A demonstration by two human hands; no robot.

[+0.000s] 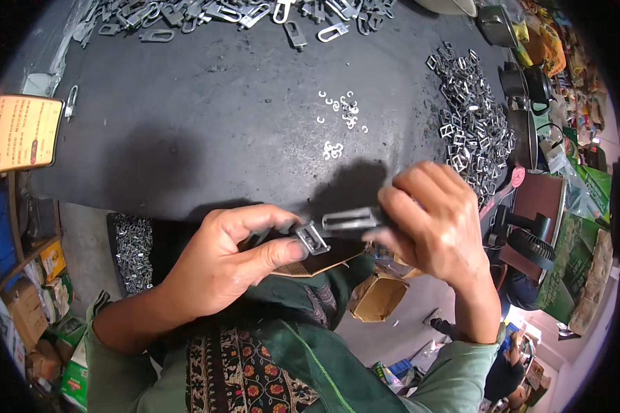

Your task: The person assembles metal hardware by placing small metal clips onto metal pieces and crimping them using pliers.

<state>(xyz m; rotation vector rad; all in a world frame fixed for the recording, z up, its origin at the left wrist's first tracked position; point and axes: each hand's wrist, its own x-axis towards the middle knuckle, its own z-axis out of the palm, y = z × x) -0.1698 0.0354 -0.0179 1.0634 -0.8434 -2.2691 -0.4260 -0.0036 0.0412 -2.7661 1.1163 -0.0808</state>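
My left hand [238, 258] pinches a small rectangular metal buckle frame [312, 237] between thumb and index finger, just over the table's near edge. Closed in a fist, my right hand [434, 217] grips a long slotted metal piece [351, 220], slightly blurred. Its slotted end points left, close beside the buckle frame; whether they touch I cannot tell. Small white C-shaped clips [333, 150] lie on the dark tabletop [207, 124] beyond my hands, with more scattered C-clips [349, 110] farther back.
Slotted metal loops [220, 12] are heaped along the far edge. A pile of small metal frames [472, 124] covers the right side. At left stands a lit screen [22, 134]. A black fan [530, 244] is at right; an open cardboard box [379, 297] sits below.
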